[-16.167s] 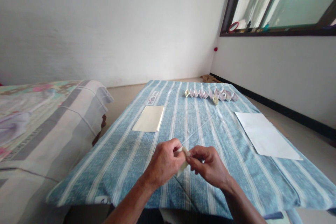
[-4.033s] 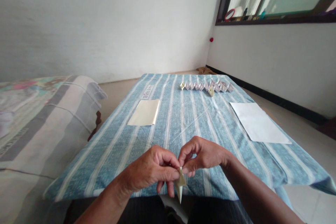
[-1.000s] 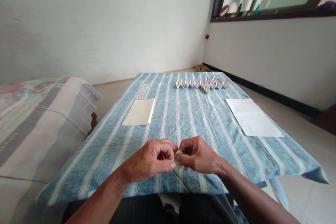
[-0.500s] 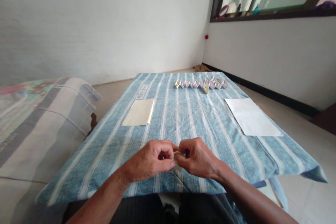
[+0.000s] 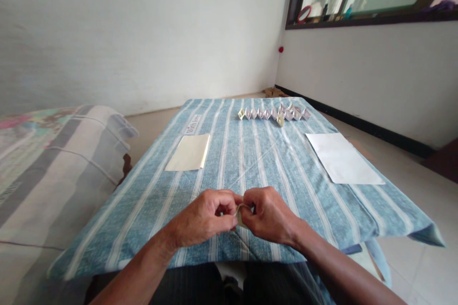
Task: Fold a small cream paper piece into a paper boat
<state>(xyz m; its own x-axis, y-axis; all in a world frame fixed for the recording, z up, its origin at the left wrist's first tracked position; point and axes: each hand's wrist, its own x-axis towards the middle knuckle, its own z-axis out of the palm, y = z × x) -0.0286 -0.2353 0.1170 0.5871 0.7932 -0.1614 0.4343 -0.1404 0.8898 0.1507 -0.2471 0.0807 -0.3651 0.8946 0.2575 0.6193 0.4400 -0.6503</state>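
From the head camera, the person's left hand (image 5: 203,217) and right hand (image 5: 270,215) meet low in the frame, just above the near edge of a blue striped cloth (image 5: 250,162). Both grips are narrow, the fingertips pinched closely on a small folded cream paper piece (image 5: 242,216) held between the hands, clear of the cloth. The fingers hide most of it: only a thin curved edge and a sliver of one face show, so its shape and folds cannot be made out.

Taking the hands as the clock's centre, a cream paper sheet (image 5: 188,152) lies flat at 11 o'clock. Beyond it, a small printed label (image 5: 192,124) sits on the cloth, its words too small to read surely. A long zigzag row of folded paper units (image 5: 272,114) runs across the far end at 12 to 1 o'clock, with one cream unit (image 5: 281,119) at its front edge. A white paper sheet (image 5: 339,158) lies at 2 o'clock. A bed (image 5: 64,162) under a patterned cover is at 9 o'clock, cut off by the frame.
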